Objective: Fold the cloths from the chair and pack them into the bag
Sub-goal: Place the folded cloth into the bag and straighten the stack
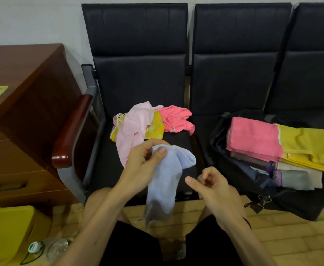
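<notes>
Head | bag (301, 206): folded cloths (253, 137) stacked | left hand (144, 162) grips blue cloth (165, 181)

Looks like an office waiting area: linked black padded seats (142, 77) along the wall, wooden drawer cabinet (23, 120) at nine o'clock.

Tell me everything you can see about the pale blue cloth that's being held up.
The pale blue terry-like cloth looks soft, crumpled and unfolded. The left hand pinches its bunched top between thumb and fingers. The rest hangs limp before the black chair seat, its shadowed lower end dangling below the seat's front edge. The right hand is beside it, not touching.
</notes>
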{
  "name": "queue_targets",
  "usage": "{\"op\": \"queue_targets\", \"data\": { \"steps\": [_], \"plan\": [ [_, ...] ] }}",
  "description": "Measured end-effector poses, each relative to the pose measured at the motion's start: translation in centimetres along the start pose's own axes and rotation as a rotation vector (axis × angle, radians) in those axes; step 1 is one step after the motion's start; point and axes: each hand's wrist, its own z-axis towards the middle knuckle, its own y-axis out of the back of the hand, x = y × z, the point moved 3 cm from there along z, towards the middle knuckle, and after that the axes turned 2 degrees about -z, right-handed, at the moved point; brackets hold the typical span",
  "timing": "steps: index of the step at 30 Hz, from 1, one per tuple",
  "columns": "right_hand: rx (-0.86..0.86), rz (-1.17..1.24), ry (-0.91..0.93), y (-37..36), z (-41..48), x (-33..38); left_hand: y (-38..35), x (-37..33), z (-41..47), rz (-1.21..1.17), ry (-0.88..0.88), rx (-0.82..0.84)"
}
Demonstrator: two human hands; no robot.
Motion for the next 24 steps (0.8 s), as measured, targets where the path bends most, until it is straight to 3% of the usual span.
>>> {"op": "queue_targets", "data": {
  "steps": [3,7,11,13,15,18,24],
  "plan": [
    [0.011,0.066,-0.008,0.1,1.8,-1.5,0.7,-1.3,0.9,-0.011,-0.038,0.113],
    [0.299,0.212,-0.008,-0.2,5.3,-1.6,2.1,-3.0,1.8,-0.039,-0.036,0.264],
    [0.535,0.133,0.057,-1.1,6.3,0.1,3.9,-3.7,2.2,-0.015,0.035,0.405],
    [0.419,0.15,0.146,-0.4,6.4,2.0,5.0,-3.2,2.1,-0.008,0.075,0.392],
    [0.264,0.23,0.284,0.9,6.2,4.9,6.1,-2.2,2.0,-0.002,0.089,0.231],
    [0.14,0.135,0.491,0.9,4.5,8.0,6.7,-0.4,1.5,-0.048,0.077,-0.025],
    [0.06,0.114,0.455,-0.2,3.7,6.7,4.6,-0.5,-0.2,-0.202,0.042,-0.139]
  ]
}}
